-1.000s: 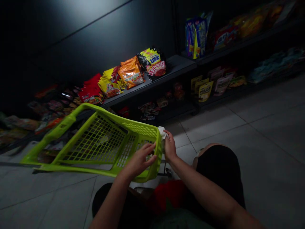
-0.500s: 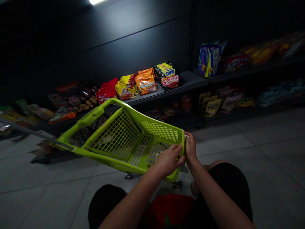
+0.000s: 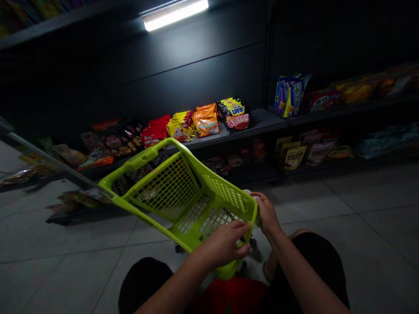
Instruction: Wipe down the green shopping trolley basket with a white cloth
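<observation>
A lime-green plastic mesh shopping trolley basket (image 3: 170, 196) fills the lower middle of the view, with its long handle (image 3: 140, 159) reaching away to the left. My left hand (image 3: 224, 244) curls over the basket's near rim. My right hand (image 3: 266, 213) sits at the basket's right corner, pinching a small white tissue (image 3: 257, 216) that is partly hidden by my fingers. The basket looks empty, though its near end is partly hidden by my hands.
Dark shelves carry snack and noodle packets (image 3: 206, 122) along the wall, and a lower shelf (image 3: 291, 157) holds more packets. A grey metal bar (image 3: 49, 161) crosses at left. Grey floor tiles (image 3: 360, 205) spread right. My black shorts (image 3: 310, 266) show below.
The view has tilted upward, bringing the ceiling light into sight. The basket has swung, and its handle now points further right, while both my hands have shifted right with it.
</observation>
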The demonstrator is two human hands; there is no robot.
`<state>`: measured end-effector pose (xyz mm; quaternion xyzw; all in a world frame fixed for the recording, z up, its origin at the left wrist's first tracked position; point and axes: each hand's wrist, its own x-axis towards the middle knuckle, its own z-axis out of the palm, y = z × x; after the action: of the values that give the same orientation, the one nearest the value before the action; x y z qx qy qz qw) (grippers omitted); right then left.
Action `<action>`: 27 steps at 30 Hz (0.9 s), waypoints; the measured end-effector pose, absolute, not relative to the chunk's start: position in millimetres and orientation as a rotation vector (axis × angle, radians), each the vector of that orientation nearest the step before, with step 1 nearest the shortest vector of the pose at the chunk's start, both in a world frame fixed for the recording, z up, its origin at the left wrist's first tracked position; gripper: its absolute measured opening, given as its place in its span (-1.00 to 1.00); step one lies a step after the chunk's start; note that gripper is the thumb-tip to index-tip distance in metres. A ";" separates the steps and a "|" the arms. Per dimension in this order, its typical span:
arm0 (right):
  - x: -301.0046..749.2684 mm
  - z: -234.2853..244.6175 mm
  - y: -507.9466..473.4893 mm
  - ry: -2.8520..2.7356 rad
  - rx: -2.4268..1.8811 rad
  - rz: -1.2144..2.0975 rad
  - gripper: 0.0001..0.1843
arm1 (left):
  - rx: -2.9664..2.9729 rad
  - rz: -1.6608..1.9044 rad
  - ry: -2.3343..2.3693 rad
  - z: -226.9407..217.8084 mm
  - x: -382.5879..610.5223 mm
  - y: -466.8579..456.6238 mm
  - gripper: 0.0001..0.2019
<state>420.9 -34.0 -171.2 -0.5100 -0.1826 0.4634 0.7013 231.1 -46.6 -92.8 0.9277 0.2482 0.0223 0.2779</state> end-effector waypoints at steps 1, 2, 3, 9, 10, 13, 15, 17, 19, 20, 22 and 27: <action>419.2 -170.9 -35.8 -0.419 -1.133 1.067 -0.66 | 2.487 0.046 0.661 -91.3 225.4 -49.1 -0.39; 417.6 -171.3 -38.3 -0.437 -1.136 1.096 -0.67 | 2.483 0.034 0.650 -89.6 219.8 -51.7 -0.39; 415.9 -172.4 -41.5 -0.461 -1.144 1.118 -0.68 | 2.480 0.026 0.633 -87.7 214.2 -54.2 -0.39; 397.6 -181.8 -80.4 -0.519 -1.214 1.123 -0.68 | 2.456 -0.042 0.509 -77.9 182.2 -66.5 -0.37; 392.6 -183.1 -89.1 -0.500 -1.219 1.114 -0.67 | 2.451 -0.050 0.484 -77.2 177.4 -67.4 -0.36; 375.7 -188.2 -113.5 -0.429 -1.220 1.094 -0.64 | 2.437 -0.082 0.371 -76.2 164.7 -67.0 -0.36; 364.7 -192.4 -125.9 -0.392 -1.191 1.081 -0.62 | 2.414 -0.110 0.301 -75.2 157.7 -64.2 -0.36; 355.0 -195.1 -134.1 -0.366 -1.160 1.053 -0.61 | 2.384 -0.136 0.275 -73.3 151.3 -59.8 -0.37; 346.9 -195.0 -139.2 -0.360 -1.157 1.038 -0.60 | 2.353 -0.158 0.272 -70.7 144.0 -54.5 -0.38; 343.3 -194.0 -141.2 -0.365 -1.169 1.042 -0.60 | 2.333 -0.169 0.266 -69.4 139.8 -51.6 -0.38; 336.2 -191.4 -145.6 -0.398 -1.191 1.066 -0.63 | 2.290 -0.177 0.276 -67.3 129.5 -45.9 -0.38; 318.2 -185.2 -159.3 -0.601 -1.211 0.786 -0.72 | 2.136 -0.212 0.460 -72.8 98.1 -33.1 -0.45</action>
<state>318.2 -159.3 -185.2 -0.5455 -0.2710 0.3542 0.7096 98.1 -33.1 -72.8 0.8662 0.1866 -0.0861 0.4555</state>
